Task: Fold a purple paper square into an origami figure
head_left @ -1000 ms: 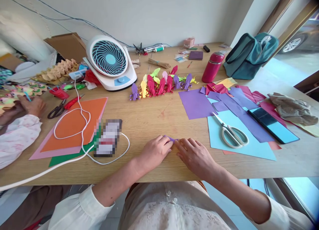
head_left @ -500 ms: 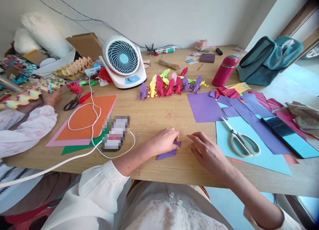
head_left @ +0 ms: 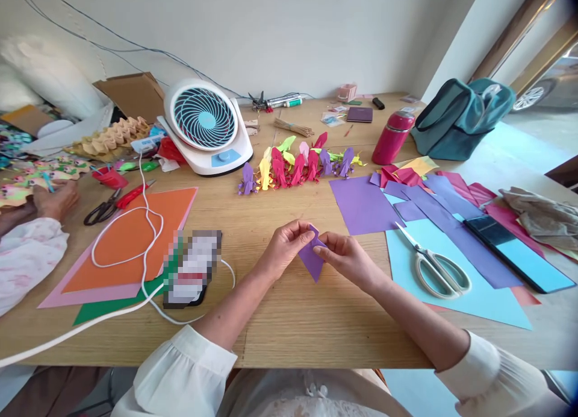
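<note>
Near centre, left hand [head_left: 288,248]: thumb and fingers pinching the upper left of the purple piece [head_left: 312,265].
Right hand [head_left: 350,260]: thumb and fingers gripping its right edge.
Change: half a second ago only the left hand held it, right hand apart; now both grip it. Probably folding moved from tabletop to fingers.
Purple piece: between the hands, small, folded, flap at top, point toward near side; table contact unclear.
Right: scissors [head_left: 422,253] on cyan sheet [head_left: 492,308].
Far: colourful paper figures [head_left: 298,170].
</note>
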Demonstrator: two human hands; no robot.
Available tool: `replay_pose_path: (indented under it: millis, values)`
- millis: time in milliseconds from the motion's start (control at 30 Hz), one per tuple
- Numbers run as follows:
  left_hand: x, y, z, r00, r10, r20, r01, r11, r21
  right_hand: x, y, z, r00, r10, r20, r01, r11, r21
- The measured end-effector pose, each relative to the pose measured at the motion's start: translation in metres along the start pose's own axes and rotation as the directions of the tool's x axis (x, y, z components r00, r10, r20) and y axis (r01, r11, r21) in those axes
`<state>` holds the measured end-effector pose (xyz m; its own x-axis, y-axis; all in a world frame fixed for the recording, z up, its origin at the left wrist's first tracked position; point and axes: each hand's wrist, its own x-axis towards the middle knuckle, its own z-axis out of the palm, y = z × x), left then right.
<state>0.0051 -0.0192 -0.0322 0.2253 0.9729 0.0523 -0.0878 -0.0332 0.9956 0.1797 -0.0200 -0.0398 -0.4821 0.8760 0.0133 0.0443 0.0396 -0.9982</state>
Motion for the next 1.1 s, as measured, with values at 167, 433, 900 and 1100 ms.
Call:
replay_pose_path:
  millis: [167,433,900,1100]
  values:
    - [-0.003,-0.008,-0.014,0.996,-0.003,0.084,-0.007,0.992,0.126,-0.002,0.005,0.002,0.997,0.073,0.022,-0.075,0.992,0.099]
    - [-0.006,-0.001,-0.019,0.983,0.034,0.18,-0.073,0.973,0.217,-0.006,0.007,0.002,0.991,0.12,0.059,-0.128,0.978,0.164]
    - [-0.001,-0.01,-0.017,0.987,0.128,0.094,-0.146,0.966,0.213,-0.005,0.013,-0.001,0.973,0.196,0.117,-0.223,0.927,0.302]
    - [-0.004,-0.012,-0.012,0.977,0.208,-0.043,-0.191,0.948,0.254,-0.004,0.015,-0.001,0.986,0.165,0.021,-0.164,0.951,0.263]
